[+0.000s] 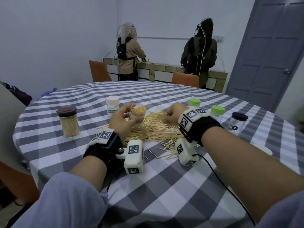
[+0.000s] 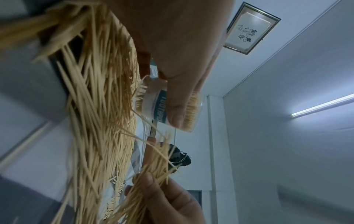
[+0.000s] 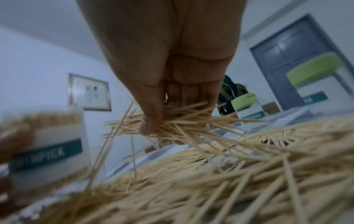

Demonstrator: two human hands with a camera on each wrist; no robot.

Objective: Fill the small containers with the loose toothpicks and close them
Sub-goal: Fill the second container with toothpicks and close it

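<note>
On the left of a round table (image 1: 115, 186) with a grey checked cloth stands a brown-lidded jar (image 1: 68, 122) full of toothpicks. Near the middle, the left hand (image 1: 122, 118) curls its fingers around an open clear container (image 1: 137, 116), partly filled and lifted above a loose toothpick pile (image 1: 153, 130). Just right of it, the right hand (image 1: 172, 115) pinches a bunch of toothpicks (image 3: 172, 122) over the pile. Farther right stand two green-lidded containers (image 1: 217, 112) and a dark-lidded empty jar (image 1: 237, 122).
</note>
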